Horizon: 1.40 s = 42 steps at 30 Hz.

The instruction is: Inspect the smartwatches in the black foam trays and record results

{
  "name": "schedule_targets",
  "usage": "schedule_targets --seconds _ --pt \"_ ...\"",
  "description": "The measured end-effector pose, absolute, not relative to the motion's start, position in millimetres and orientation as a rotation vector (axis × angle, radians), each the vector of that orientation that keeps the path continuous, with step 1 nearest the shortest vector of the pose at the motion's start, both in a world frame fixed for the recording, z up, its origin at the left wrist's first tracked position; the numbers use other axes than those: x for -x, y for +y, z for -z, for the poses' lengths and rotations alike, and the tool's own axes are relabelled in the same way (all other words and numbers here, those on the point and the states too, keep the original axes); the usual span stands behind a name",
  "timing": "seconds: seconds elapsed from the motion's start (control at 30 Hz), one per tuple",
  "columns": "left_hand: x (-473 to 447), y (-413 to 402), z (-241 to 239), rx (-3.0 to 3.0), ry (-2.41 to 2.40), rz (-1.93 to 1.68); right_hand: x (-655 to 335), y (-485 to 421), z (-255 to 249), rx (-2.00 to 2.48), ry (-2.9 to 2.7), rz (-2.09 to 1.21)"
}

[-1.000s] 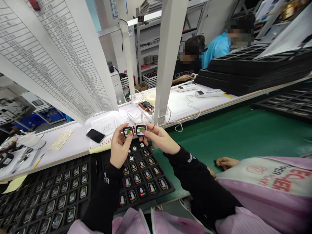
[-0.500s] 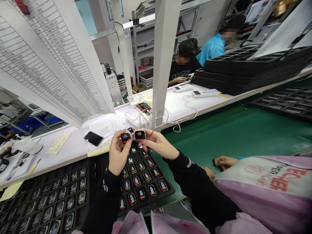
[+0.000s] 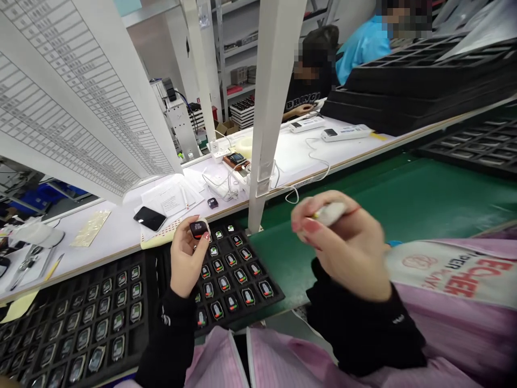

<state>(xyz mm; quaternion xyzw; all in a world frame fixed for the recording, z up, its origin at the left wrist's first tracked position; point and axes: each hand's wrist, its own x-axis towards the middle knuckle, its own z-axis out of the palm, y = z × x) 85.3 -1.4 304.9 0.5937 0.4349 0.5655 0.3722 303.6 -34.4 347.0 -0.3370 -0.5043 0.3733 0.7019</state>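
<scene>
A: Left of the bench (image 3: pixel 119 230)?
B: Black phone (image 3: pixel 149 218) beside printed papers (image 3: pixel 172 199). Flat yellowish sheet (image 3: pixel 91 228) left of it, yellow pen (image 3: pixel 54 267) farther left.
A: Past the white post (image 3: pixel 277 91)?
B: Two white power strips (image 3: pixel 348 132) on the bench. Pale roll (image 3: pixel 243 146) just left of post.
A: Back?
B: Metal shelving (image 3: pixel 241 47), cardboard box (image 3: pixel 229 127) near it. Person in black (image 3: pixel 313 89), another in bright blue (image 3: pixel 363 47). Long printed sheets (image 3: pixel 92 97) hang upper left.

I count one watch (image 3: pixel 199 230) in my left hand (image 3: pixel 189 264), one white piece (image 3: pixel 332 214) in my right hand (image 3: pixel 349 240), one phone (image 3: pixel 149 218), two long white boxes (image 3: pixel 346 132), two people (image 3: pixel 311 83) across the worktop (image 3: pixel 294 151) and one person (image 3: pixel 456 318) beside me.
</scene>
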Motion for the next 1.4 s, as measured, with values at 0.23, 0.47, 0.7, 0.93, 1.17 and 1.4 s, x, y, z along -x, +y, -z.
schedule_targets --seconds 0.23,0.47,0.7,0.93,1.17,1.4 --pt "-73 -10 -281 -1.414 1.194 -1.408 -313 -37 -324 0.816 -1.052 -0.796" --pt "-78 -32 -231 -1.259 1.282 -1.171 -274 -36 -227 1.057 -1.017 -1.366" --pt "-90 -41 -215 -1.233 1.244 -1.005 -263 -49 -189 1.01 -0.919 -1.711" --pt "-94 -37 -217 -1.251 1.233 -0.98 -267 -46 -194 0.963 -0.959 -1.679" --pt "-89 -32 -206 -1.252 1.274 -0.989 -267 -51 -193 1.014 -1.001 -1.635" --pt "-42 2 -125 -1.104 1.407 -1.01 -266 -56 -193 1.043 -0.941 -1.579"
